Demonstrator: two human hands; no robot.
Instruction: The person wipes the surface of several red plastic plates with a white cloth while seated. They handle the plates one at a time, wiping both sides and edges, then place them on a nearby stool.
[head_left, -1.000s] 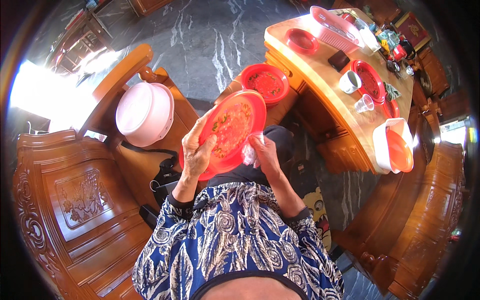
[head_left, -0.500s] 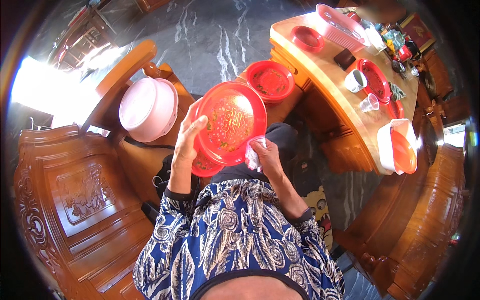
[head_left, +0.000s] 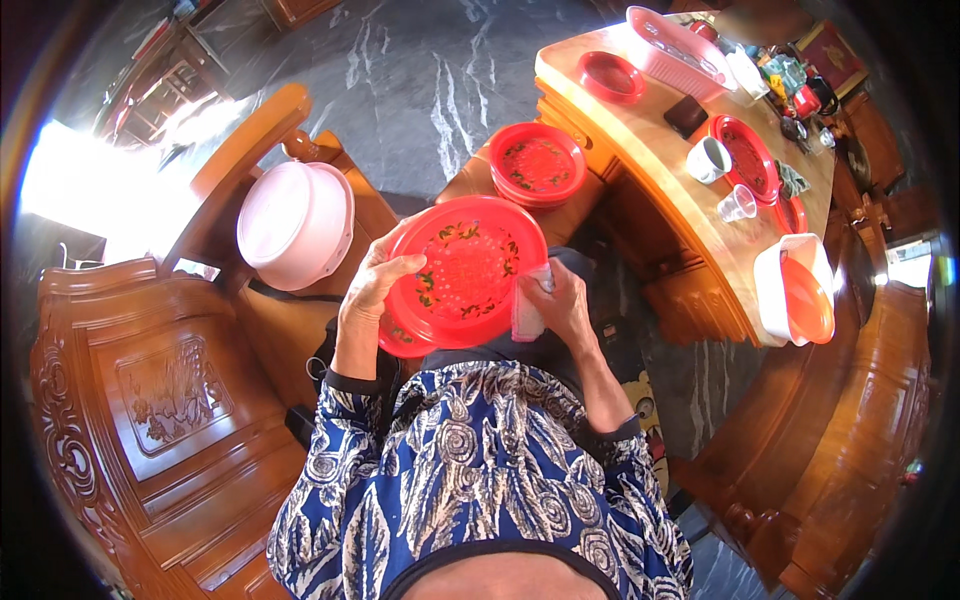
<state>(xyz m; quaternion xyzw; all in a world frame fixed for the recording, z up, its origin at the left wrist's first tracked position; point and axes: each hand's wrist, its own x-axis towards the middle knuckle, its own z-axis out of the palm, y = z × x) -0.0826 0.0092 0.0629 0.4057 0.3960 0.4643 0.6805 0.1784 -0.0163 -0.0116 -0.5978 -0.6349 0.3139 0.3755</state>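
A round red plastic tray (head_left: 466,265) with a green leafy pattern is held tilted over my lap. My left hand (head_left: 372,285) grips its left rim, thumb on the inner side. At the right rim my right hand (head_left: 562,300) pinches a pale cloth (head_left: 528,312), which lies against the tray's edge. Beneath it, another red tray (head_left: 400,338) shows in part near my lap. Just beyond stands a stack of red trays (head_left: 538,165) on a wooden surface.
A pink basin (head_left: 296,225) rests on the wooden chair at left. The table (head_left: 690,165) at right carries a pink basket (head_left: 680,52), a red tray (head_left: 745,158), a grey-white cup (head_left: 709,160), a clear cup (head_left: 738,204), a dark phone-like object (head_left: 685,116) and a white container (head_left: 768,290).
The held tray has tipped and shifted slightly right and toward me, losing its bright glare. My right hand has moved right and a little nearer along the rim with the cloth.
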